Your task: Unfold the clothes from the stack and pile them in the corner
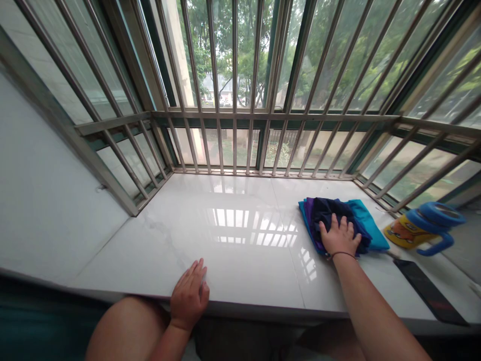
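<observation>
A stack of folded cloths lies on the right part of the white sill: a dark navy folded cloth (330, 208) on top, with purple and teal cloth (366, 220) showing from beneath. My right hand (341, 238) rests on the navy cloth with its fingers spread, pressing down rather than gripping. A thin dark band circles that wrist. Near the front edge of the sill, my left hand (190, 291) lies with its fingers stretched out and close together, holding nothing. The layers at the bottom of the stack are partly hidden.
A blue and yellow mug-like bottle (415, 228) with a handle stands right of the cloths. In front of it lies a dark phone-like slab (430, 291). Metal window bars (235, 145) border the glossy sill (244, 271) on three sides. My knee (126, 331) is below its front edge.
</observation>
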`<state>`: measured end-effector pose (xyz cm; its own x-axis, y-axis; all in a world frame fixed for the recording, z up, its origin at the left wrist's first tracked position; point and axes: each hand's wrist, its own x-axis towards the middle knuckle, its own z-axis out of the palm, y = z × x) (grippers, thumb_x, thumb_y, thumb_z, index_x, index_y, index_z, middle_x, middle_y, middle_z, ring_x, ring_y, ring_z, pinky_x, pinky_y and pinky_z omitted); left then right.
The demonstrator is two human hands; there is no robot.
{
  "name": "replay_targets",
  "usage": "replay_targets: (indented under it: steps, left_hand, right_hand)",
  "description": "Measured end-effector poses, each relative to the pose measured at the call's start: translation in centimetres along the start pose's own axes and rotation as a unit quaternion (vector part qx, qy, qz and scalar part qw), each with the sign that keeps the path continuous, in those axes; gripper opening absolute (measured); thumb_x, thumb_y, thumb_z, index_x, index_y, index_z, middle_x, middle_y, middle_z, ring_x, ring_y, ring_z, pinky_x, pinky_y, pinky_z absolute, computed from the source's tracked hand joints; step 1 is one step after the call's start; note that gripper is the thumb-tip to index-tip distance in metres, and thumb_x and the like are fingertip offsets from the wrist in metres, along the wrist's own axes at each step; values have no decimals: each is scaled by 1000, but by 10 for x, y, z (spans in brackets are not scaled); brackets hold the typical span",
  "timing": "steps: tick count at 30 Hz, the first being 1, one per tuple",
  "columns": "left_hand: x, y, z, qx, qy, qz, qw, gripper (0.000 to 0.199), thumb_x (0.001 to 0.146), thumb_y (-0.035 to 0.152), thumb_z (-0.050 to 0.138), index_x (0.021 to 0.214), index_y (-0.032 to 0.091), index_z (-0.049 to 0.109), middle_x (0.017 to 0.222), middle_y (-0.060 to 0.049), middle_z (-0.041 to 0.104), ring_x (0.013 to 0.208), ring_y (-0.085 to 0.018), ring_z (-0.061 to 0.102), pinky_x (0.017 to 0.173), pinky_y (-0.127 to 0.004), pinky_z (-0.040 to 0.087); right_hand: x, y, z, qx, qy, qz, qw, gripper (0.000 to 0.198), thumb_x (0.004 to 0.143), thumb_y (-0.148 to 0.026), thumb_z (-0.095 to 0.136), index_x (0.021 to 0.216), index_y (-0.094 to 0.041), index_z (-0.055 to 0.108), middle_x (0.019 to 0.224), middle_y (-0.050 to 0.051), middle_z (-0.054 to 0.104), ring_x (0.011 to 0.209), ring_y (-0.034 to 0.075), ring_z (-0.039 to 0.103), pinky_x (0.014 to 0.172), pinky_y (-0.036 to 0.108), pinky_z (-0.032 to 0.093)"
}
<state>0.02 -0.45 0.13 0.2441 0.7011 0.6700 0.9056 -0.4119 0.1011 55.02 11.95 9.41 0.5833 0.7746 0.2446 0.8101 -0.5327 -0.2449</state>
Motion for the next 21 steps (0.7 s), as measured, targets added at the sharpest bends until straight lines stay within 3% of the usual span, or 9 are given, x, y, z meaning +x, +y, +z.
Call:
replay_targets:
  steps: [21]
  left_hand:
    - [0,0,0,-10,-3,-3,1000,46,97,16,54,142,21,67,152,-12,71,137,-33,71,113,-52,58]
  right_hand:
    - [-2,-2,-3,-11,-3,2,1000,85,109,-69,21,173,-18,41,182,20,29,166,42,26,132,72,18]
